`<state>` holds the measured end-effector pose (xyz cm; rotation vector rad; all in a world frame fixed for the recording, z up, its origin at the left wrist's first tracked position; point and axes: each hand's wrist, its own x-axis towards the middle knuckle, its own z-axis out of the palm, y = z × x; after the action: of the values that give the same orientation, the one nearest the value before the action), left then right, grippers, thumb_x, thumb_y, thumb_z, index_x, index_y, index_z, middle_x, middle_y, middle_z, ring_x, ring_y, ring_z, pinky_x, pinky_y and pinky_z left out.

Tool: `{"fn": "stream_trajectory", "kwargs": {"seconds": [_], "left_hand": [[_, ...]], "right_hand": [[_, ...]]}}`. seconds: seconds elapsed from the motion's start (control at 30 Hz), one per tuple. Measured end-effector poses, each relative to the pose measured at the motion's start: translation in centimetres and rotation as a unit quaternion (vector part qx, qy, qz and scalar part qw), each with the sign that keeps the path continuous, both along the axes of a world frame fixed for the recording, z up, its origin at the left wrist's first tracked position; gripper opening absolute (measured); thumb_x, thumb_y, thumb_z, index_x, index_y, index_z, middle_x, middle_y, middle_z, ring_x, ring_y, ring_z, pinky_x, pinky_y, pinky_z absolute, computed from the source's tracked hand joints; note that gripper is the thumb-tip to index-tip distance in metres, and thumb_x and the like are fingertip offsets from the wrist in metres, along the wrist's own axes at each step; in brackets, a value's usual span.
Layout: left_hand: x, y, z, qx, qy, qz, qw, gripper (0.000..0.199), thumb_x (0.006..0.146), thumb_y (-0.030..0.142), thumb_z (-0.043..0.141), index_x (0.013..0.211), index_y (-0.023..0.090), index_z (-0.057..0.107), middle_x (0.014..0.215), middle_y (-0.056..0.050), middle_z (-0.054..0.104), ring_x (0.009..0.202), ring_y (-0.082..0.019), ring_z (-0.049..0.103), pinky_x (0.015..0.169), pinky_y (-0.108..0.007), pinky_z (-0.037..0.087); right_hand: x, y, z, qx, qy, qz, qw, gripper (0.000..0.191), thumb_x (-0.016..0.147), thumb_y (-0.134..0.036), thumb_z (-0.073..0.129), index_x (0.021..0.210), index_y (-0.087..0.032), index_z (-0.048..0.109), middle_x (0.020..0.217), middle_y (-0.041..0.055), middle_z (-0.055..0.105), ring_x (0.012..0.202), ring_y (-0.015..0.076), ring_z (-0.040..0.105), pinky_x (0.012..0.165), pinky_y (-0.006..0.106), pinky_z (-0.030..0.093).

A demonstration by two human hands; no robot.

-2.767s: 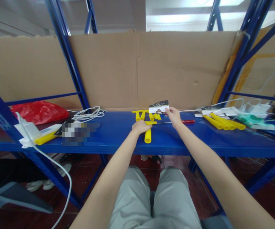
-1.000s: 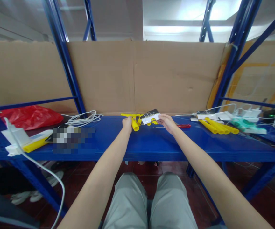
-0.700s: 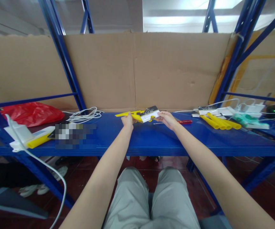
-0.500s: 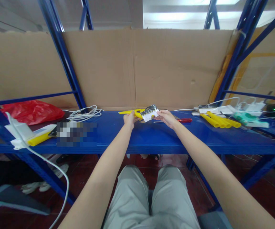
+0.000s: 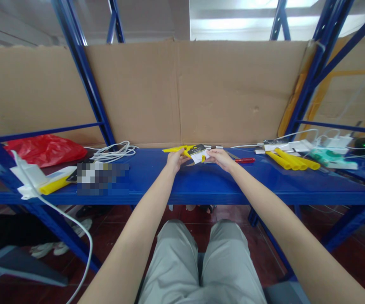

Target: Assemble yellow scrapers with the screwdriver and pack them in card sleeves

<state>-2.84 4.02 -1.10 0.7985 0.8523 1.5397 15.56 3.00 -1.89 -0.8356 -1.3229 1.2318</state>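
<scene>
My left hand (image 5: pixel 175 159) is closed on a yellow piece (image 5: pixel 175 149) with a long tapered end pointing left; its exact kind is unclear. My right hand (image 5: pixel 221 158) pinches the right side of a black-and-white printed card (image 5: pixel 196 153). Card and yellow piece meet between the hands, just above the blue bench. A small bit of yellow shows at the card's lower edge, near my right fingertips. Beside my right hand lies a red-handled tool (image 5: pixel 245 160), its shaft partly hidden.
Several yellow tubes (image 5: pixel 292 160) lie on the right of the blue bench (image 5: pixel 208 185), by white papers, cables and a green-and-white plastic bundle (image 5: pixel 330 157). At left are coiled white cable (image 5: pixel 117 151), a red bag (image 5: pixel 47 147) and a white box (image 5: pixel 30 174). Cardboard (image 5: pixel 201 93) stands behind.
The card has turned to lie flatter and more level. My left hand and the yellow piece have shifted slightly right, and the yellow bit at the card's lower edge shows more.
</scene>
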Motion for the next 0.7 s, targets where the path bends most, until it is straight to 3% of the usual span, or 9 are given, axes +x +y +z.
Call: {"fn": "stream_trajectory", "kwargs": {"seconds": [0.17, 0.4, 0.57, 0.7], "left_hand": [[-0.17, 0.29, -0.19, -0.002, -0.012, 0.009, 1.0, 0.013, 0.079, 0.007, 0.058, 0.092, 0.01, 0.059, 0.073, -0.007, 0.066, 0.061, -0.015, 0.065, 0.063, -0.03, 0.056], [0.2, 0.32, -0.25, -0.011, 0.018, -0.069, 0.997, 0.004, 0.078, 0.009, 0.059, 0.082, 0.011, 0.06, 0.07, -0.007, 0.066, 0.056, -0.014, 0.063, 0.063, -0.027, 0.054], [-0.01, 0.35, 0.08, -0.056, 0.029, -0.085, 0.994, 0.016, 0.08, 0.018, 0.058, 0.095, 0.012, 0.059, 0.068, -0.006, 0.066, 0.053, -0.014, 0.062, 0.06, -0.027, 0.052], [-0.29, 0.27, 0.41, -0.078, 0.028, -0.073, 0.994, 0.025, 0.088, 0.031, 0.045, 0.101, 0.014, 0.059, 0.066, -0.005, 0.065, 0.05, -0.015, 0.06, 0.056, -0.027, 0.051]], "right_hand": [[-0.02, 0.15, -0.13, -0.001, 0.0, -0.012, 1.0, 0.009, 0.078, -0.014, 0.064, 0.069, -0.014, 0.066, 0.073, 0.0066, 0.071, 0.064, 0.0168, 0.068, 0.07, 0.031, 0.056], [-0.19, 0.21, -0.25, 0.006, -0.029, -0.07, 0.997, 0.015, 0.077, -0.013, 0.061, 0.063, -0.015, 0.065, 0.065, 0.0025, 0.069, 0.059, 0.0126, 0.063, 0.065, 0.026, 0.053], [-0.16, 0.44, -0.35, 0.002, -0.067, -0.085, 0.994, 0.014, 0.075, -0.015, 0.061, 0.062, -0.015, 0.065, 0.063, 0.0004, 0.067, 0.058, 0.0114, 0.06, 0.062, 0.023, 0.048], [-0.12, 0.45, -0.42, 0.011, -0.071, -0.093, 0.993, 0.014, 0.075, -0.016, 0.062, 0.061, -0.015, 0.064, 0.065, 0.0005, 0.068, 0.061, 0.0125, 0.061, 0.065, 0.024, 0.048]]}}
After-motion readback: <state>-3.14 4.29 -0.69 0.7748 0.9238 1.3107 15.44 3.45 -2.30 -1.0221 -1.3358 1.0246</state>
